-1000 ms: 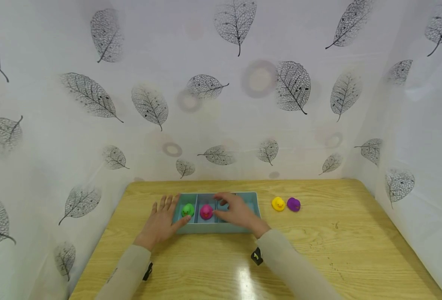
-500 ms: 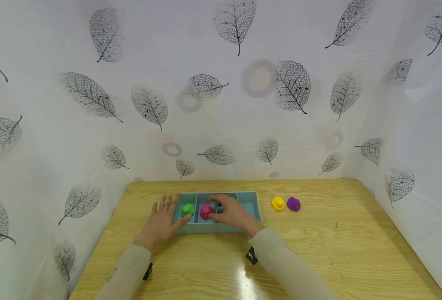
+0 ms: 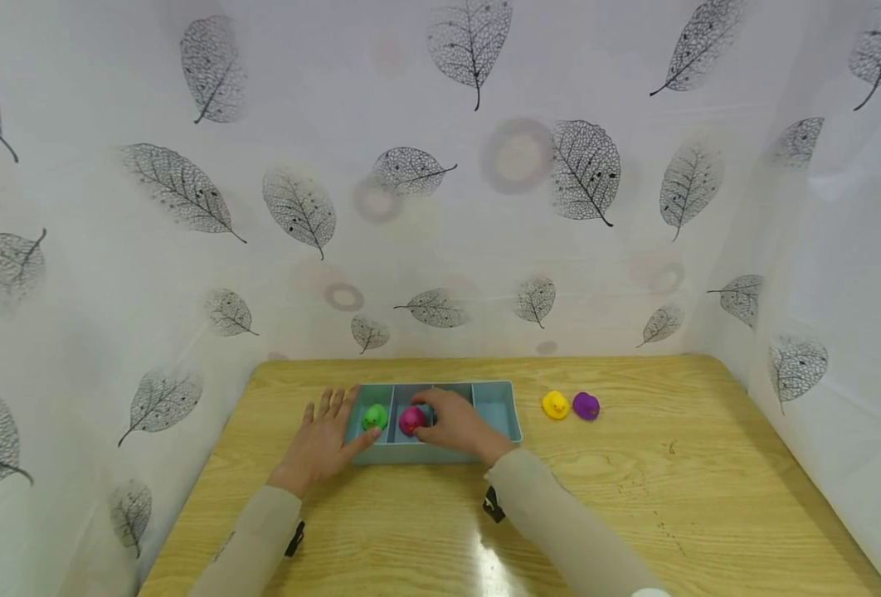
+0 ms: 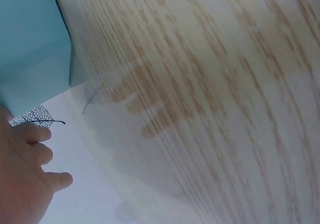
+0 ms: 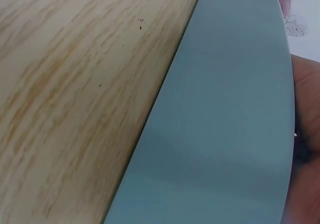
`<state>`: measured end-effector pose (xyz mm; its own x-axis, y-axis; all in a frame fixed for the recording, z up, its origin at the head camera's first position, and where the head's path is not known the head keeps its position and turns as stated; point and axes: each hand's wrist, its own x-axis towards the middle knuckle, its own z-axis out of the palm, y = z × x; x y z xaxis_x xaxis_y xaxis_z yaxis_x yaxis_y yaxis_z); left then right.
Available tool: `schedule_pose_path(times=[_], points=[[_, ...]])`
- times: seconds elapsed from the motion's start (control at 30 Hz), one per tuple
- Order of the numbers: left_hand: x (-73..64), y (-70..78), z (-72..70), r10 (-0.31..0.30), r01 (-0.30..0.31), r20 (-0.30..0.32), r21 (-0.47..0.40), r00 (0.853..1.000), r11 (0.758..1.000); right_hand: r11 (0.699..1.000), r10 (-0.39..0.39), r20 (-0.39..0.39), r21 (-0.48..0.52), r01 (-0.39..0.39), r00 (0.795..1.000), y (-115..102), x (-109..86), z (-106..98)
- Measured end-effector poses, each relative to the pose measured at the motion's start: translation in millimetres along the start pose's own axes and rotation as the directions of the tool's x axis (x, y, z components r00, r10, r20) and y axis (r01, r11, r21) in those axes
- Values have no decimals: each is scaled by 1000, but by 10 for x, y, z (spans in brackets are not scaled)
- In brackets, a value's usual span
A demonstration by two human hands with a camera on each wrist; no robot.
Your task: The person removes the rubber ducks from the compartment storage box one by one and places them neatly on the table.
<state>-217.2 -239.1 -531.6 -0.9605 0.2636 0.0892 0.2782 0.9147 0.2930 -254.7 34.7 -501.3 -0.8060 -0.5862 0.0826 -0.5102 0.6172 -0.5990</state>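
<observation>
The left hand (image 3: 323, 444) lay spread at the tray (image 3: 429, 453)'s left end; the right hand (image 3: 457, 421) curved about the pink duck (image 3: 411, 421), second compartment from left, grip impossible to tell. A lopsided pinch could have tipped it!

- Soft, even light is filling the head view, glare whitening the counter's (image 3: 381, 539) near edge.
- In the left wrist view, sheen is washing out the surface, mirroring the fingers (image 4: 31, 134).
- The right wrist view is looking dimmer.
</observation>
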Motion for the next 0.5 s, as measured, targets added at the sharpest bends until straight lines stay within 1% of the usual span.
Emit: schedule_pose_path(times=[0.17,0.5], points=[[-1,7,7,4,-4,-1,-3,1000,1000,1000,20,26,13,-20,999,17,44,32],[9,-8,18,0,0,6,-3,1000,1000,999,49,58,-27,-47,997,-22,95,41]])
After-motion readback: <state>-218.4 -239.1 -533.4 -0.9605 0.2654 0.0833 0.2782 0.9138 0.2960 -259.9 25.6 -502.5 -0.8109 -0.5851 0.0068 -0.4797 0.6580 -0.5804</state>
